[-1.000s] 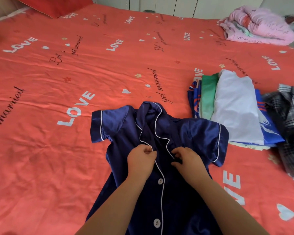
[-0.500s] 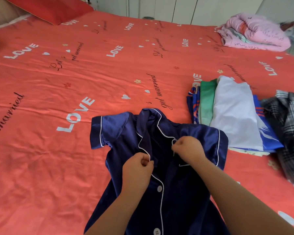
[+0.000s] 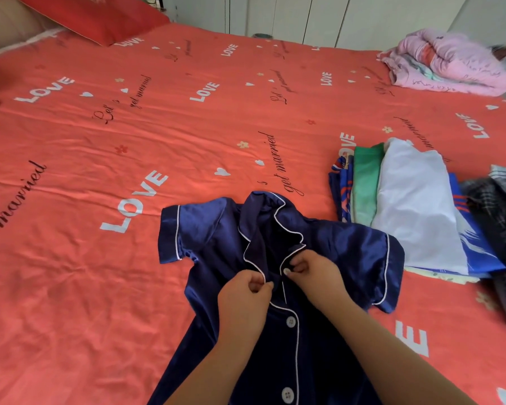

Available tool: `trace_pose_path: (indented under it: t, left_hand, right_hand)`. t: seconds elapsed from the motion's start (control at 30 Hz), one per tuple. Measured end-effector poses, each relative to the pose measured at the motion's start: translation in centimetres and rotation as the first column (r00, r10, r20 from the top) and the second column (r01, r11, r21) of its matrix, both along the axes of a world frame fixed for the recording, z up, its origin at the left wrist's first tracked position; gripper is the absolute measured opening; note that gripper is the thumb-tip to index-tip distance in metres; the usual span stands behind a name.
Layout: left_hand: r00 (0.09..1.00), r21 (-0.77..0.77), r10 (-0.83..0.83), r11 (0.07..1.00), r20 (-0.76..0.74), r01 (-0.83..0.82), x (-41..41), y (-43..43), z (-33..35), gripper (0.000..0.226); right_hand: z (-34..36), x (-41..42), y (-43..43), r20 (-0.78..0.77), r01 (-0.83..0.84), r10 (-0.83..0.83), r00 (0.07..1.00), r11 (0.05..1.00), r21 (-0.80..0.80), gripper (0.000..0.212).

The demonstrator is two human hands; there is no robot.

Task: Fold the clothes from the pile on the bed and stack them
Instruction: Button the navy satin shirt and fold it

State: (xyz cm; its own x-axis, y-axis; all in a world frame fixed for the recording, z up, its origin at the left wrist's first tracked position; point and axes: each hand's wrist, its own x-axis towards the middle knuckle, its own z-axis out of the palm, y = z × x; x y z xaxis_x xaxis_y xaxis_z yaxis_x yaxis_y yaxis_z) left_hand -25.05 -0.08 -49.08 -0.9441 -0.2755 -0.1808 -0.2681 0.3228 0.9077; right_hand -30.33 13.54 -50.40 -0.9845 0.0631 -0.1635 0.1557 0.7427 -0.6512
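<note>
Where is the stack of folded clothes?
Head view, right side: the stack of folded clothes lies on the red bedspread, between the navy pyjama shirt and a plaid garment.

Navy pyjama shirt (image 3: 216,247) on bed (image 3: 100,258) — both hands pinching placket

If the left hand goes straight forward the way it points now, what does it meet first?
Probably the collar of the navy shirt, whose front edge the left hand now pinches; depth is unclear.
</note>
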Motion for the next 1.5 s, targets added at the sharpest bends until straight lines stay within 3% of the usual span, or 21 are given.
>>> trace_pose_path:
  t: [0.1, 0.2, 0.27, 0.4, 0.53, 0.87, 1.0, 1.17, 1.33, 1.5]
  left_hand:
    - [1.0, 0.026, 0.016, 1.0, 0.02, -0.017, -0.1, 0.3, 0.1, 0.022]
    - [0.999, 0.038, 0.037, 0.999, 0.01, -0.037, -0.2, 0.3, 0.3, 0.022]
    - [0.999, 0.043, 0.053, 0.998, -0.005, -0.053, -0.3, 0.1, 0.4, 0.022]
    - [0.998, 0.081, 0.052, 0.995, -0.039, -0.049, -0.5, 0.5, 0.8, 0.023]
    - [0.994, 0.056, 0.036, 0.998, -0.106, -0.03, -0.4, 1.4, 1.2, 0.013]
    - [0.995, 0.069, 0.017, 0.998, -0.099, -0.01, 0.2, 1.0, 2.0, 0.011]
    - [0.998, 0.153, 0.011, 0.988, -0.056, -0.003, 0.5, 0.7, 2.0, 0.022]
    - [1.0, 0.232, -0.001, 0.973, -0.029, 0.007, 0.6, 0.6, 2.0, 0.021]
    - [0.999, 0.296, 0.014, 0.955, -0.046, 0.0, 0.8, 0.4, 2.1, 0.021]
    - [0.998, 0.206, -0.005, 0.978, -0.064, 0.019, 0.9, 0.3, 1.7, 0.017]
  right_hand:
    - [-0.7, 0.3, -0.3, -0.066, -0.061, 0.076, 0.995, 0.976, 0.207, 0.018]
    - [-0.4, 0.3, -0.5, -0.076, -0.11, 0.129, 0.989, 0.969, 0.22, 0.013]
    - [0.2, 0.4, -0.3, -0.109, -0.083, 0.096, 0.989, 0.989, 0.121, 0.011]
    - [1.8, 1.6, 0.1, -0.015, 0.067, -0.076, 0.997, 0.945, -0.319, 0.014]
    - [2.5, 3.0, -0.4, 0.066, 0.093, -0.07, 0.995, 0.886, -0.454, 0.013]
    - [3.2, 3.7, -0.8, 0.029, 0.145, -0.148, 0.989, 0.884, -0.445, 0.01]
    - [3.6, 3.6, -0.8, -0.061, 0.14, -0.164, 0.985, 0.948, -0.287, 0.014]
    - [4.0, 3.9, -1.6, -0.103, 0.036, -0.059, 0.993, 0.976, -0.214, 0.013]
    - [4.2, 4.1, -1.5, -0.08, 0.06, -0.087, 0.993, 0.952, -0.299, 0.017]
    - [4.5, 4.3, -1.2, -0.01, 0.087, -0.1, 0.995, 0.911, -0.403, 0.009]
